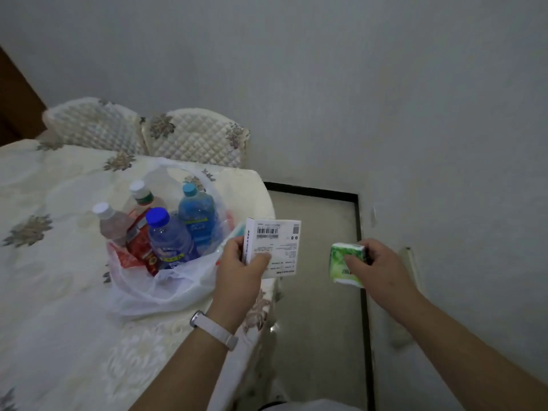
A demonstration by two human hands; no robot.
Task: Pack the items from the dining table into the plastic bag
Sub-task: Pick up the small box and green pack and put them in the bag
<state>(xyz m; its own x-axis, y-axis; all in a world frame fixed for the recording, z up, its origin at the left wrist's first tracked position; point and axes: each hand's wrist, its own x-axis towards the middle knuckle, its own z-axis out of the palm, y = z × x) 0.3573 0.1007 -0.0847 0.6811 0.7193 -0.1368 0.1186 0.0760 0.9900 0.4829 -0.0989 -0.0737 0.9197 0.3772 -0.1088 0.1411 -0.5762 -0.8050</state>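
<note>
A clear plastic bag (166, 289) stands open on the dining table (53, 292) near its right edge. Inside it stand several bottles, among them a blue-capped bottle (169, 235), a light-blue bottle (197, 215) and a red packet (141, 241). My left hand (240, 262) grips a white box (275, 247) with a barcode, just right of the bag's mouth. My right hand (376, 268) holds a green and white tissue pack (345, 262) out over the floor, right of the table.
Two quilted cream chair backs (142, 129) stand behind the table. A cream patterned cloth covers the table. Right of the table lies a floor area with a dark border (360, 232), and grey walls close in behind and to the right.
</note>
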